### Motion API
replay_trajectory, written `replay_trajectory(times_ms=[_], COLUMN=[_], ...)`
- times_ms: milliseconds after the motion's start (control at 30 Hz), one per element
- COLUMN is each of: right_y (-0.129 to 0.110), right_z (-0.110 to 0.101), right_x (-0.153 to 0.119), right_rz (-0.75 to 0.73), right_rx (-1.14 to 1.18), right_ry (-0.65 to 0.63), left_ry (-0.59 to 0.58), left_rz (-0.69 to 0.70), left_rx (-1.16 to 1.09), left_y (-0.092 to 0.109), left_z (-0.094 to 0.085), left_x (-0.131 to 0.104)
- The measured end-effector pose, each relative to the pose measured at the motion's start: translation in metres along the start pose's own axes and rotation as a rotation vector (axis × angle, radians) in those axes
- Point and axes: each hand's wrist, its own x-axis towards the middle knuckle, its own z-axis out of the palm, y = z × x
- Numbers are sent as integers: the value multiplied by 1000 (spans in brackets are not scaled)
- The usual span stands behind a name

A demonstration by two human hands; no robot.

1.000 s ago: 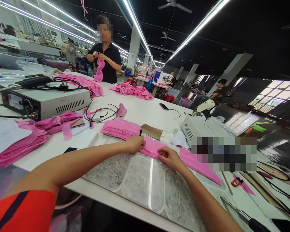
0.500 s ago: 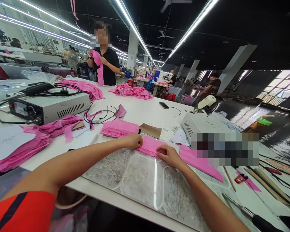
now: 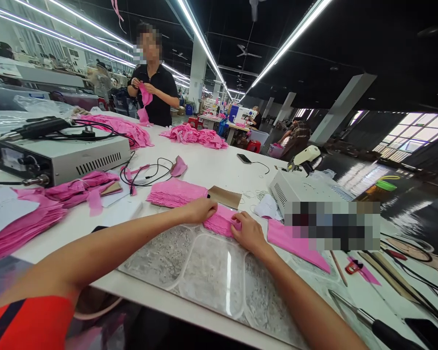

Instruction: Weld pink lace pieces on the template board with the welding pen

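Note:
A stack of pink fabric pieces (image 3: 219, 221) lies on the grey marbled board (image 3: 211, 277) between my hands. My left hand (image 3: 201, 210) has its fingers closed at the stack's left end, around something small and dark that I cannot make out. At the stack's right end my right hand (image 3: 246, 231) pinches the fabric edge between thumb and fingers. Just left of my left hand sits a thicker pink stack (image 3: 175, 192). A brown card (image 3: 224, 197) lies behind my hands, and a long pink piece (image 3: 295, 243) is to the right.
Two grey boxes, one with a handheld tool and cables (image 3: 83, 155) at the left, another (image 3: 310, 184) at the right. A phone (image 3: 244, 158) and pink heaps (image 3: 195, 136) lie farther back. A soldering-type tool (image 3: 372, 321) is at the near right. A person (image 3: 155, 92) stands across the table.
The view has shifted slightly, moving most things a little left. My right fingers have bent more over the fabric's edge. The person opposite has lowered the pink strip.

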Motion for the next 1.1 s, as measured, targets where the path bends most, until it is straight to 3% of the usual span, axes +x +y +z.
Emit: replay_trajectory(times_ms=[100,200,267,367,500,600,767,800,933,1100], right_y=[5,7,3,-14,-36,-41,-24,-19,-4,2], right_z=[-1,-3,-2,1,-7,-16,-5,-1,13,14], right_x=[-7,-30,-54,-91,-115,-99,-35,-25,-5,-10], right_rz=[-29,-111,-236,-545,-632,-529,-35,8,68,85], right_rx=[-69,-97,-105,-108,56,230,438,439,436,462], right_ry=[33,7,-4,81,-51,-136,-86,-79,-111,-148], left_ry=[45,55,49,1,-81,-62,15,8,-42,-82], left_rz=[59,133,179,229,248,173,-6,-23,-55,-74], left_rx=[50,86,97,92,58,42,37,37,41,37], left_y=[3,6,8,12,14,10,-2,-3,-9,-15], left_z=[0,1,3,6,5,-1,-1,1,9,8], left_x=[-13,-40,-64,-103,-134,-124,-62,-50,-21,-17])
